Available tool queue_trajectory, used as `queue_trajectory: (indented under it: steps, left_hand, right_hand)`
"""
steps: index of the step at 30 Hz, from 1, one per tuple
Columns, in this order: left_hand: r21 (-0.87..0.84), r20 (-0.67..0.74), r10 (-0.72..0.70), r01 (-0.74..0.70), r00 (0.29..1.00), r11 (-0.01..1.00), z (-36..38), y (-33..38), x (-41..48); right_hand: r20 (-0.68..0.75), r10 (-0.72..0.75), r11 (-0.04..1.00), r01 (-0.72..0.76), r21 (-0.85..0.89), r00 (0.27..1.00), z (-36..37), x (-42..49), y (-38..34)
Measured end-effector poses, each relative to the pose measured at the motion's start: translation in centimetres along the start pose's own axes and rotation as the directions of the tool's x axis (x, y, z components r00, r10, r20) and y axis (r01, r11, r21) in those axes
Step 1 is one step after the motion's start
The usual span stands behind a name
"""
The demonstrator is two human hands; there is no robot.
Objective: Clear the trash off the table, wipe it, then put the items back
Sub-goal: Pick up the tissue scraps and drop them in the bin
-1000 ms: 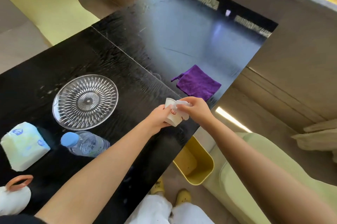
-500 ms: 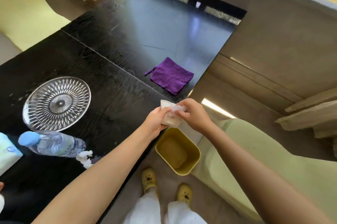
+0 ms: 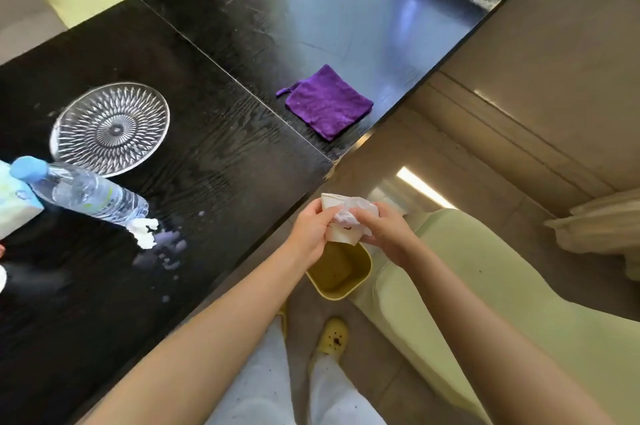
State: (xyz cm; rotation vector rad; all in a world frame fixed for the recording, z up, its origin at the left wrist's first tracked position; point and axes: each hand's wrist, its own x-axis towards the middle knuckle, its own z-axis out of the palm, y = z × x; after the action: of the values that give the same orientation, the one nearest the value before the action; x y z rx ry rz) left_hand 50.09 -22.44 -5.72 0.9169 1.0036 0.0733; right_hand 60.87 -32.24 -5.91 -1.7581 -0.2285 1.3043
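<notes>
Left hand (image 3: 311, 234) gripping a paper cup (image 3: 341, 233), right hand (image 3: 386, 234) pinching a tissue (image 3: 358, 211), both now carried off the table (image 3: 225, 154) to above the bin (image 3: 364, 269); white scraps (image 3: 142, 232) wait by the bottle (image 3: 86, 194)

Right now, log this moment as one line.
phase: clearing trash | left hand: grips white paper cup | right hand: holds crumpled white tissue at cup | over yellow plastic bin | black table: white scrap beside clear bottle

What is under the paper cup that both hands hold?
The open yellow bin stands on the floor below the paper cup. The paper cup, left hand and right hand cover its far rim.
</notes>
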Motion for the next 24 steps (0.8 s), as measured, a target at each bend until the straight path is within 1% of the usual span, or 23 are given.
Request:
queue_trajectory:
  steps: [2, 4, 5, 6, 7, 8, 9, 10, 11, 12, 13, 14, 15, 17, 20, 24]
  left_hand:
    - [0.086, -0.027, 0.032, -0.029, 0.999, 0.996, -0.2, -0.7, 0.0]
    - [0.235, -0.063, 0.120, -0.102, 0.991, 0.967, -0.6, -0.7, 0.5]
    - [0.344, -0.094, 0.198, -0.154, 0.976, 0.926, -0.9, -0.3, 0.8]
    - [0.476, -0.115, 0.307, -0.218, 0.945, 0.852, -1.4, 0.3, 1.3]
    - [0.618, -0.111, 0.434, -0.280, 0.894, 0.735, -2.0, 1.0, 1.9]
    - [0.749, -0.073, 0.550, -0.318, 0.832, 0.581, -2.9, 1.6, 2.8]
    - [0.856, -0.010, 0.626, -0.318, 0.780, 0.409, -3.8, 2.1, 3.9]
    - [0.929, 0.050, 0.647, -0.273, 0.761, 0.249, -4.7, 2.4, 5.2]
    - [0.974, 0.084, 0.626, -0.196, 0.775, 0.112, -5.6, 2.5, 6.4]
    - [0.994, 0.084, 0.585, -0.110, 0.807, 0.008, -6.4, 2.5, 7.4]
    - [0.998, 0.064, 0.545, -0.039, 0.836, -0.057, -7.1, 2.2, 8.3]
    - [0.996, 0.042, 0.518, 0.008, 0.854, -0.093, -7.5, 1.9, 8.9]
    - [0.994, 0.023, 0.501, 0.035, 0.865, -0.106, -7.9, 1.5, 9.4]
    - [0.990, 0.011, 0.505, 0.062, 0.863, -0.127, -8.3, 0.4, 9.9]
    - [0.985, 0.027, 0.580, 0.077, 0.814, -0.154, -8.6, -0.5, 10.4]
    - [0.990, 0.052, 0.631, 0.045, 0.774, -0.136, -8.9, -1.0, 10.8]
  right_hand:
    - [-0.040, -0.007, 0.999, 0.005, -0.042, 0.999, 0.3, 0.5, 1.2]
    - [-0.089, -0.008, 0.999, 0.004, -0.044, 0.996, 0.4, 1.2, 2.4]
    - [-0.119, -0.005, 0.999, 0.001, -0.033, 0.993, 0.4, 1.6, 3.0]
    - [-0.154, 0.001, 1.000, -0.004, -0.018, 0.988, 0.3, 2.1, 3.5]
    - [-0.184, 0.008, 1.000, -0.011, -0.016, 0.983, 0.2, 2.6, 3.9]
    - [-0.213, 0.014, 1.000, -0.019, -0.023, 0.977, 0.1, 3.4, 4.5]
    - [-0.242, 0.023, 0.999, -0.034, -0.042, 0.970, 0.1, 4.2, 5.0]
    - [-0.276, 0.033, 0.997, -0.050, -0.055, 0.961, 0.0, 4.9, 5.6]
    - [-0.314, 0.046, 0.996, -0.068, -0.060, 0.948, 0.0, 5.5, 6.0]
    - [-0.348, 0.061, 0.994, -0.090, -0.068, 0.936, 0.1, 6.0, 6.4]
    - [-0.370, 0.066, 0.990, -0.108, -0.093, 0.927, 0.2, 6.6, 6.9]
    - [-0.382, 0.065, 0.982, -0.126, -0.138, 0.922, 0.3, 7.3, 7.4]
    - [-0.385, 0.062, 0.971, -0.145, -0.190, 0.921, 0.5, 8.1, 8.0]
    - [-0.391, 0.065, 0.941, -0.186, -0.281, 0.918, 1.0, 9.5, 9.0]
    - [-0.396, 0.055, 0.896, -0.220, -0.385, 0.916, 1.8, 12.1, 11.0]
    - [-0.364, 0.066, 0.842, -0.248, -0.480, 0.929, 3.3, 15.5, 14.6]
